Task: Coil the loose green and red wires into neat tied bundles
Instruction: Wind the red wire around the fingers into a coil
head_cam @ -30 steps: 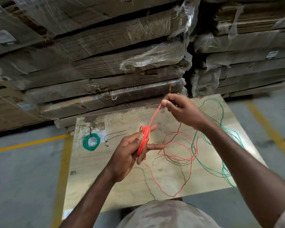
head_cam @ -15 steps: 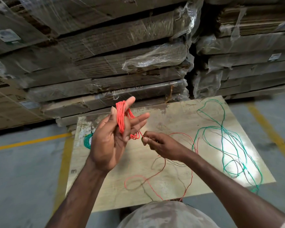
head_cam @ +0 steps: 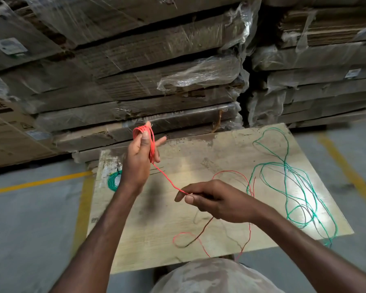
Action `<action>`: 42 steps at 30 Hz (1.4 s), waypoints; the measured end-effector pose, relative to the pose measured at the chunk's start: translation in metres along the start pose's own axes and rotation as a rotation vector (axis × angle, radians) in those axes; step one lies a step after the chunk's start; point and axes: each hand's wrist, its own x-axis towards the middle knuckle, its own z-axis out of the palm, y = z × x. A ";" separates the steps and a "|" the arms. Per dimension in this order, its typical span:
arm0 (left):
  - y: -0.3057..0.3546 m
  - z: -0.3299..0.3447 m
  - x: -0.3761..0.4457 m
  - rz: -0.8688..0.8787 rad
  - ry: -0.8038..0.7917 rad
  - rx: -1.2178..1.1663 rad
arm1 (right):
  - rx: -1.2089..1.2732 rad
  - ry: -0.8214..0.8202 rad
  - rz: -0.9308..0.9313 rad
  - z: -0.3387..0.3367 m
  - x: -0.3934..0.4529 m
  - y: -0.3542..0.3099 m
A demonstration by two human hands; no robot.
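Note:
My left hand (head_cam: 138,159) is raised above the board's far left part, with a red wire coil (head_cam: 149,140) wound around its fingers. A taut strand of red wire (head_cam: 167,180) runs from the coil down to my right hand (head_cam: 211,199), which pinches it between thumb and fingers. The rest of the red wire lies in loose loops (head_cam: 201,237) on the board under my right wrist. A loose green wire (head_cam: 292,182) sprawls over the board's right side. A small tied green bundle (head_cam: 112,181) lies at the left edge, partly hidden by my left wrist.
The work surface is a pale wooden board (head_cam: 152,233) resting over a grey concrete floor with yellow lines (head_cam: 40,181). Plastic-wrapped stacks of flattened cardboard (head_cam: 135,66) rise right behind the board. Thin dark ties (head_cam: 156,170) lie beside the green bundle.
My left hand turned and rose slightly with the coil. My right hand moved down and toward me, drawing the red strand taut; the loose red loops on the board have shrunk.

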 end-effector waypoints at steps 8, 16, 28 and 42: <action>-0.043 -0.016 -0.014 -0.052 -0.174 0.530 | 0.066 0.055 -0.113 -0.049 -0.012 -0.038; -0.029 -0.013 -0.056 -0.187 -0.464 0.285 | 0.367 0.464 -0.148 -0.114 0.018 -0.019; 0.033 0.015 -0.086 -0.102 -0.492 -0.526 | 0.041 0.463 0.073 -0.070 0.063 0.067; 0.022 0.016 -0.013 -0.067 0.032 -0.670 | 0.058 0.148 0.094 0.009 0.017 0.050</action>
